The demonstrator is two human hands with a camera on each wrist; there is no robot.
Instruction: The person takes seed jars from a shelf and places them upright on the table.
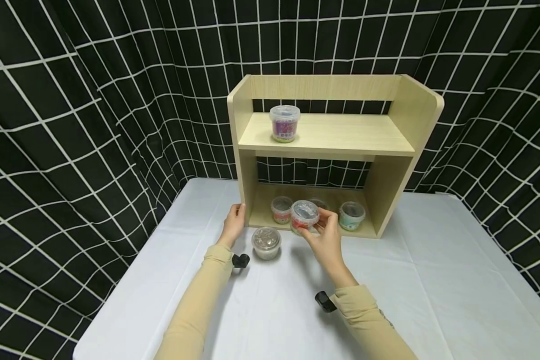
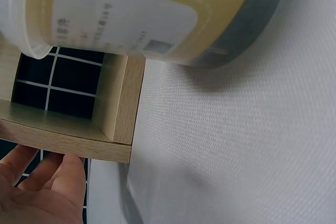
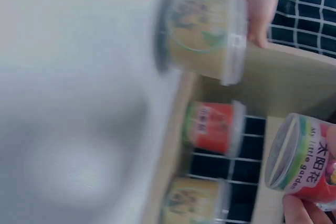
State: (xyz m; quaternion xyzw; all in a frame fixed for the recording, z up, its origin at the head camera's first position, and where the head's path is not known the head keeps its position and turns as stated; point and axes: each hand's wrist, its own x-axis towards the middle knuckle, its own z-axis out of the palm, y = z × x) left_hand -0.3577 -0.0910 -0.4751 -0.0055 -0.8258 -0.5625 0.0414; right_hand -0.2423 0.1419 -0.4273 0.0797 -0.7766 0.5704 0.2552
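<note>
My right hand grips a lidded plastic tub with a red label, thumb on one side and fingers on the other. In the right wrist view this red tub reads "My little garden". It is held up at the front of the lower shelf. My left hand rests its fingertips against the outer side of the wooden shelf unit's left panel; the left wrist view shows the fingers at the panel's edge. A yellow-labelled tub stands on the table near the left hand, in front of the unit.
On the lower shelf stand another red tub, a partly hidden tub behind the held one, and a teal-labelled tub. A purple-labelled tub sits on the upper shelf. White cloth covers the table; black gridded curtains surround it.
</note>
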